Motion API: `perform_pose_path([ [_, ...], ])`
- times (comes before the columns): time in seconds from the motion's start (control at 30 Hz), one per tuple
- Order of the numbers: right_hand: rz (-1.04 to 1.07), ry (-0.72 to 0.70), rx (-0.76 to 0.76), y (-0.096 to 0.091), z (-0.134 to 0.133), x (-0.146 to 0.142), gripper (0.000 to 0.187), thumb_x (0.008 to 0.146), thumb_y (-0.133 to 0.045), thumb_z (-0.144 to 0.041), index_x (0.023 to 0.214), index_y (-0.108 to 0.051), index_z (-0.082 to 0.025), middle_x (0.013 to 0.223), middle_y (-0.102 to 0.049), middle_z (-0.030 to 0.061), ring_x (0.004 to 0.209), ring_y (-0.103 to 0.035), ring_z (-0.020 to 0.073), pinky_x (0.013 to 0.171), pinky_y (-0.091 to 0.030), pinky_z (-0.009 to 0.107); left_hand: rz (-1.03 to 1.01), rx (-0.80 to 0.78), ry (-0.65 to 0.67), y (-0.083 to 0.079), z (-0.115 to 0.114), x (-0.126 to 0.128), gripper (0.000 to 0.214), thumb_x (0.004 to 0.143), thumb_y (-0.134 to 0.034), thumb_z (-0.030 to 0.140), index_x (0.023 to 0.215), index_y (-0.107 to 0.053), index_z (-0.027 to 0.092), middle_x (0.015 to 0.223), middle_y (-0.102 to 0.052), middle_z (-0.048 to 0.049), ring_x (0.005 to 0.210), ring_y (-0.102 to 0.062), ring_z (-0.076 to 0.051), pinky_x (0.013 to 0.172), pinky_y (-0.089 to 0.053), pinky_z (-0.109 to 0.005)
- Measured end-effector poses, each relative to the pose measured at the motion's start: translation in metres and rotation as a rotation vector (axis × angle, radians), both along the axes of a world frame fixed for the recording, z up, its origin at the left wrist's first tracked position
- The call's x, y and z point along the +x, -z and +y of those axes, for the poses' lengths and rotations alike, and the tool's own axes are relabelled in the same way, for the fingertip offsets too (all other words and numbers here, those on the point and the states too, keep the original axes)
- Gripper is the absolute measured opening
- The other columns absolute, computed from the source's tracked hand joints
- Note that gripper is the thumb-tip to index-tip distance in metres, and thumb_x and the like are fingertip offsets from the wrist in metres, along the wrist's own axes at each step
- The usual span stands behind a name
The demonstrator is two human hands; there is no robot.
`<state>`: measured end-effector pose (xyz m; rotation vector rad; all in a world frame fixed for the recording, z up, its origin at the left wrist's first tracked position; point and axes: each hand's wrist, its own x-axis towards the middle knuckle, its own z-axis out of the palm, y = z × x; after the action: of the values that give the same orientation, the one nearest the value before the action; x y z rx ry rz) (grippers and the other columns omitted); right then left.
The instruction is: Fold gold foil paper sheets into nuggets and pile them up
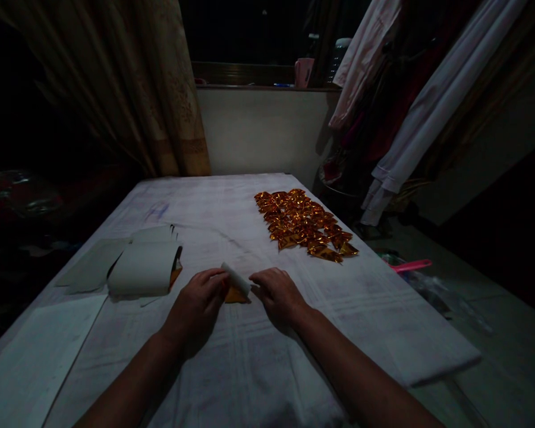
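A small sheet of gold foil paper [237, 295], its pale back side curled over into a roll along the top, sits between my two hands above the white cloth. My left hand [201, 297] pinches its left end with thumb and fingers. At the right end, the bent fingers of my right hand [277, 292] close on the paper's edge; the fingertips are dim. Farther off to the right lie many folded gold foil pieces [301, 219], grouped in rough rows. On the left rests a stack of pale-backed sheets [145, 267], the top ones curled, with gold showing at one edge.
The table [232, 374] wears a pale checked cloth. A large white sheet [40, 351] lies at its left front. Curtains [160, 89] and hanging clothes [410, 119] flank the back. A pink cup [303, 72] stands on the sill. Beyond the right edge is a pink handle [412, 266].
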<state>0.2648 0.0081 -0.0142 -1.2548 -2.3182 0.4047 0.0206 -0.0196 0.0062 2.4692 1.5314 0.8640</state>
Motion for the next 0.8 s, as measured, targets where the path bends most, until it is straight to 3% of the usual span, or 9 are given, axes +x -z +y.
perform_pose_path([
  [0.1, 0.026, -0.037, 0.015, 0.001, -0.003, 0.001, 0.040, 0.093, -0.060, -0.020, 0.133, -0.060, -0.025, 0.111, -0.072, 0.0073, 0.102, -0.063, 0.0221, 0.091, -0.043, 0.036, 0.000, -0.055, 0.083, -0.002, -0.017, 0.007, 0.034, 0.097, -0.051, 0.030, 0.126, -0.066, 0.023, 0.132, -0.065, -0.0102, 0.120, -0.062, -0.025, 0.101, -0.053, -0.041],
  [0.2, 0.018, -0.077, 0.066, 0.000, -0.003, -0.002, 0.057, 0.091, -0.058, -0.015, 0.146, -0.047, -0.024, 0.115, -0.072, 0.0077, 0.102, -0.062, 0.0219, 0.089, -0.043, 0.036, -0.007, -0.110, 0.117, -0.003, -0.020, 0.012, 0.032, 0.097, -0.052, 0.029, 0.125, -0.067, 0.025, 0.133, -0.065, -0.0087, 0.121, -0.062, -0.025, 0.103, -0.051, -0.040],
  [0.27, -0.033, -0.112, 0.122, -0.002, 0.000, -0.004, 0.050, 0.092, -0.059, -0.018, 0.141, -0.054, -0.026, 0.116, -0.071, 0.0071, 0.102, -0.062, 0.0217, 0.087, -0.042, 0.035, -0.026, -0.138, 0.122, -0.004, -0.016, 0.014, 0.029, 0.098, -0.050, 0.027, 0.122, -0.067, 0.025, 0.130, -0.067, -0.0073, 0.118, -0.063, -0.023, 0.102, -0.052, -0.039],
  [0.37, -0.118, -0.169, 0.209, -0.005, 0.007, -0.006, 0.022, 0.093, -0.063, -0.025, 0.114, -0.071, -0.027, 0.104, -0.074, 0.0042, 0.092, -0.063, 0.0192, 0.081, -0.040, 0.032, -0.031, -0.175, 0.111, -0.006, -0.008, 0.018, 0.023, 0.098, -0.050, 0.026, 0.112, -0.067, 0.024, 0.117, -0.071, -0.0063, 0.105, -0.066, -0.022, 0.094, -0.053, -0.037],
  [0.43, -0.138, -0.197, 0.271, -0.007, 0.010, -0.005, 0.010, 0.093, -0.066, -0.024, 0.098, -0.074, -0.025, 0.095, -0.074, 0.0031, 0.086, -0.061, 0.0174, 0.078, -0.038, 0.031, -0.024, -0.190, 0.072, -0.007, -0.003, 0.022, 0.018, 0.097, -0.051, 0.027, 0.105, -0.065, 0.022, 0.105, -0.072, -0.0062, 0.095, -0.067, -0.022, 0.086, -0.053, -0.037],
  [0.57, -0.128, -0.247, 0.367, -0.005, 0.006, 0.002, 0.009, 0.095, -0.065, -0.023, 0.090, -0.074, -0.023, 0.085, -0.071, 0.0026, 0.080, -0.058, 0.0160, 0.074, -0.036, 0.031, -0.020, -0.202, 0.004, -0.003, 0.004, 0.031, 0.011, 0.094, -0.054, 0.029, 0.097, -0.062, 0.021, 0.092, -0.070, -0.0055, 0.087, -0.065, -0.023, 0.083, -0.051, -0.038],
  [0.8, -0.124, -0.243, 0.384, 0.000, -0.008, 0.012, 0.012, 0.096, -0.062, -0.024, 0.093, -0.074, -0.026, 0.083, -0.068, 0.0009, 0.075, -0.055, 0.0153, 0.071, -0.035, 0.030, -0.068, -0.198, 0.060, 0.005, 0.007, 0.033, 0.008, 0.092, -0.055, 0.023, 0.099, -0.058, 0.023, 0.106, -0.069, -0.0061, 0.101, -0.063, -0.024, 0.092, -0.050, -0.041],
])
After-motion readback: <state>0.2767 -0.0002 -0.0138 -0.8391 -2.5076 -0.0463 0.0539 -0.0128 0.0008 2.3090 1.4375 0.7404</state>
